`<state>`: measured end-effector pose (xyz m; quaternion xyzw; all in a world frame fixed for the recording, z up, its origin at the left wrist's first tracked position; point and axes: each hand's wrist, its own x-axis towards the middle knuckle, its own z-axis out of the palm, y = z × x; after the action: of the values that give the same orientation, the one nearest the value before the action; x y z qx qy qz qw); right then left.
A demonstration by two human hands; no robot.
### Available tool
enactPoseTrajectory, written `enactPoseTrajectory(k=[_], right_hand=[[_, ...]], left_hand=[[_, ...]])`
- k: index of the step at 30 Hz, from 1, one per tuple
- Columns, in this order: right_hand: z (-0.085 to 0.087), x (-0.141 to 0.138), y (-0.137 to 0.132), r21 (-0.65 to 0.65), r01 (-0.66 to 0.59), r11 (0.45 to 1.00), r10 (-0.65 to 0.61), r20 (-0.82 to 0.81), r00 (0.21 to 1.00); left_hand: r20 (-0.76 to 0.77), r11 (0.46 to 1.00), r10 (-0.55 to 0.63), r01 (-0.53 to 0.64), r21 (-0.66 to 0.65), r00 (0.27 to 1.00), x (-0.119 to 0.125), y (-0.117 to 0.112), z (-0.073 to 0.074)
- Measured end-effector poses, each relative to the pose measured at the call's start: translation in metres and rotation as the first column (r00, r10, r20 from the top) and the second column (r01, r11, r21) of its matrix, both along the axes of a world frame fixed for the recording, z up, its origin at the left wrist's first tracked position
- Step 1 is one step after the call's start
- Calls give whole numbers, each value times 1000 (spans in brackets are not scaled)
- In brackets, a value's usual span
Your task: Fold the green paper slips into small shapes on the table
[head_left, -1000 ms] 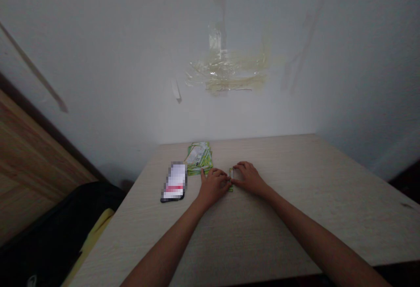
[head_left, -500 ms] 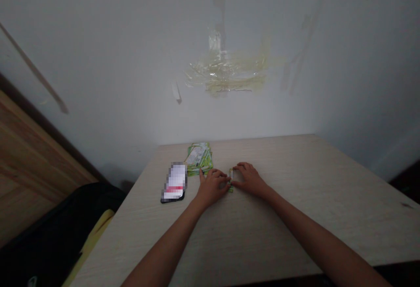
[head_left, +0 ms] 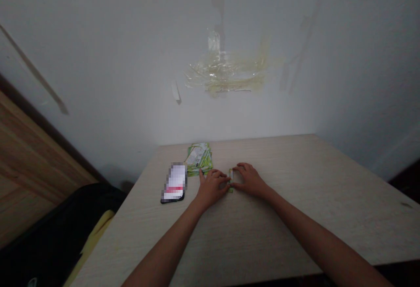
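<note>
On the table [head_left: 262, 234], a small green-and-white packet [head_left: 231, 174] lies between my two hands, largely covered by fingers. My left hand [head_left: 212, 186] meets its left side with curled fingertips, the thumb out toward a pile of similar packets. From the other side, my right hand [head_left: 251, 180] takes its edge between thumb and fingers. The messy pile of green-and-white packets [head_left: 200, 158] sits just beyond my left hand. What is printed on the packets is too small to read.
A phone [head_left: 175, 182] with a blurred-out screen lies left of the pile. Behind the table stands a wall with peeling clear tape [head_left: 226, 72]. To the left are a wooden panel [head_left: 26, 160], a dark bag-like shape [head_left: 65, 230] and yellow cloth [head_left: 95, 239].
</note>
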<state>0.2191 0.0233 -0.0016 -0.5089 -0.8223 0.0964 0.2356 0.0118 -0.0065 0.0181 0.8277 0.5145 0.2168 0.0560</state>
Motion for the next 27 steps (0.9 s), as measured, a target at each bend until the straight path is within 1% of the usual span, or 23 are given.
enactPoseTrajectory(k=[7, 12, 19, 24, 27], right_hand=[[5, 1, -4, -2, -20, 1000, 20, 21, 1000], [4, 1, -4, 0, -26, 1000, 26, 23, 999], [5, 4, -4, -45, -53, 998, 54, 30, 998], [5, 3, -5, -19, -56, 998, 57, 19, 998], [4, 4, -5, -30, -59, 998, 59, 14, 998]], left_hand=[[-2, 1000, -7, 7, -12, 1000, -1, 0, 0], [10, 1000, -15, 16, -25, 1000, 0, -1, 2], [-12, 999, -5, 5, -39, 1000, 0, -1, 2], [-13, 999, -9, 8, -38, 1000, 0, 0, 1], [-13, 999, -9, 9, -32, 1000, 0, 0, 1]])
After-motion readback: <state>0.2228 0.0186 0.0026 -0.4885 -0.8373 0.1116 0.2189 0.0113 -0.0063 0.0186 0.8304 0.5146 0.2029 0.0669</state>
